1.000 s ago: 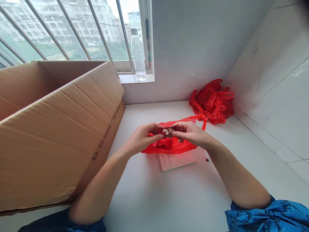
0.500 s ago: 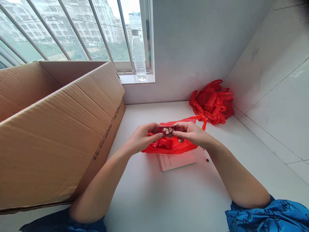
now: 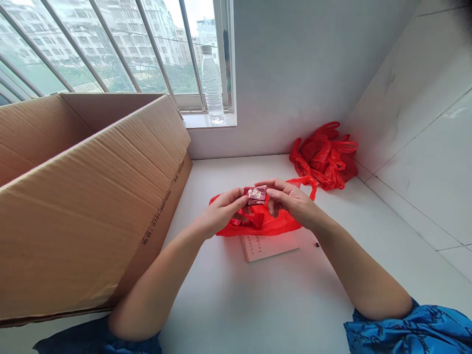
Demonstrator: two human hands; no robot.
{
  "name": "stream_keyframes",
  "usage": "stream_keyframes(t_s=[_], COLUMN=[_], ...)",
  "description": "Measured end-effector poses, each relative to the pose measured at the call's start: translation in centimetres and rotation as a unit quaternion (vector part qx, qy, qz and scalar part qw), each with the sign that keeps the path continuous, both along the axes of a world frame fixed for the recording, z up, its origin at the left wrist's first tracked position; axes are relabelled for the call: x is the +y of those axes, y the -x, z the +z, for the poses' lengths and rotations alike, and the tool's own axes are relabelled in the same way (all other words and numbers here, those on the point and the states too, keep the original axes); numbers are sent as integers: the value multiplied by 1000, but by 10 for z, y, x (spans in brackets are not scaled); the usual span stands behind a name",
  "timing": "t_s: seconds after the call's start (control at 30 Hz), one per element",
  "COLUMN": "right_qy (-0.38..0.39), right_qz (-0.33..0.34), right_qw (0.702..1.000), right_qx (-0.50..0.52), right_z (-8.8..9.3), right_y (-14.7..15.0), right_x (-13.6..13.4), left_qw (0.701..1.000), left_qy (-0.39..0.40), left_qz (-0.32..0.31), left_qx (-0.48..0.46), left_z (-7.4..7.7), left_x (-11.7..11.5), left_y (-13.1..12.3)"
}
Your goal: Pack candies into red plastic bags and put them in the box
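Observation:
A small dark-red packet with pale print (image 3: pixel 256 195) is held up between my two hands. The fingers of my left hand (image 3: pixel 226 209) pinch its left end. At its right end, the thumb and forefinger of my right hand (image 3: pixel 291 199) grip it, the other fingers curled below. Under my hands a red plastic bag (image 3: pixel 282 223) lies spread, with its handle loop toward the right. Shiny red packets (image 3: pixel 254 220) rest on the bag, partly hidden by my left fingers. A notepad with handwritten marks (image 3: pixel 273 247) sticks out from beneath the bag's near edge.
A large open cardboard box (image 3: pixel 92 206) stands at the left. Crumpled red plastic bags (image 3: pixel 324 155) lie in the back right corner. A clear water bottle (image 3: pixel 212 88) stands on the sill of the barred window. A small black tip (image 3: pixel 317 244) shows by the notepad.
The packet has turned over between my fingers, now showing a different printed face. My right hand has risen slightly, and my left fingers have shifted their hold.

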State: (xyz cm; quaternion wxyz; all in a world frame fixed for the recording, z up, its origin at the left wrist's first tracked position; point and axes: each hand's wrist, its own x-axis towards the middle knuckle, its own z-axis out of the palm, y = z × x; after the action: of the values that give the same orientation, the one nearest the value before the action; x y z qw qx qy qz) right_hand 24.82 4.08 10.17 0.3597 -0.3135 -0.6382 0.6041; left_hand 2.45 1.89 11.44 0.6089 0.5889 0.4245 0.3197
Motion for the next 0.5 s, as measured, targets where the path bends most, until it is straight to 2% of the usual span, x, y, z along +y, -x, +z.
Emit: stream_keyframes(t_s=[0.13,0.23,0.33,0.5], right_qy=[-86,-134,-114,-67], right_qz=[-4,-29,-31,-23], right_qw=[995,989,991,994], right_qx=[-52,-56,-54,-77], right_z=[3,3,3,5], right_y=[5,5,4,1], right_x=[-8,-10,-9,-8], left_qw=[998,1000,997,991], left_qy=[44,-2,-69,-101], left_qz=[-29,-10,24,79], left_qx=[-43,0,38,49], left_z=[-4,-6,-7,2], left_x=[-6,-7,-5,-3], left_y=[-9,-12,-11,-4])
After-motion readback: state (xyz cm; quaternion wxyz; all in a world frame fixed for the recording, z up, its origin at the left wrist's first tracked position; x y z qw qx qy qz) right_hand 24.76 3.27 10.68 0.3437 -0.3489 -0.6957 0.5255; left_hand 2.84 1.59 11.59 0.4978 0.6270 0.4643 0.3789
